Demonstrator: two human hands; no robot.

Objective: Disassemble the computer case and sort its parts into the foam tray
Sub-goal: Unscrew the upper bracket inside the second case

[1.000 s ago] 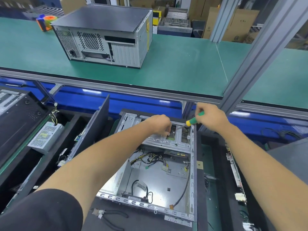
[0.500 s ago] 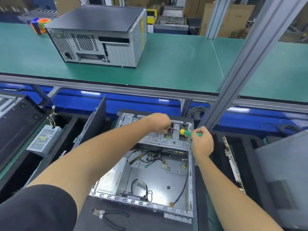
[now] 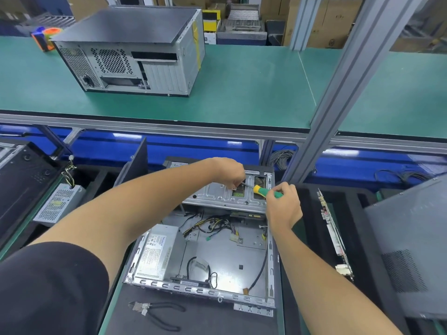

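— Where is the computer case (image 3: 205,257) lying?

— At six o'clock, opened, on the lower desk (image 3: 193,320).

— And the hands?

— The right hand (image 3: 283,206) is gripping the screwdriver (image 3: 263,191) over the drive bracket (image 3: 227,197). The left hand (image 3: 229,172) is curling its fingers (image 3: 235,184) at the tip; what they pinch, I cannot tell.

— Elsewhere?

— A second case (image 3: 135,52) is sitting at eleven o'clock.

electronics assembly workshop: long green-matted surface (image 3: 242,93) on grey aluminium framing (image 3: 338,97), brown cardboard boxes (image 3: 331,22) stacked behind, black foam trays (image 3: 312,213) below.
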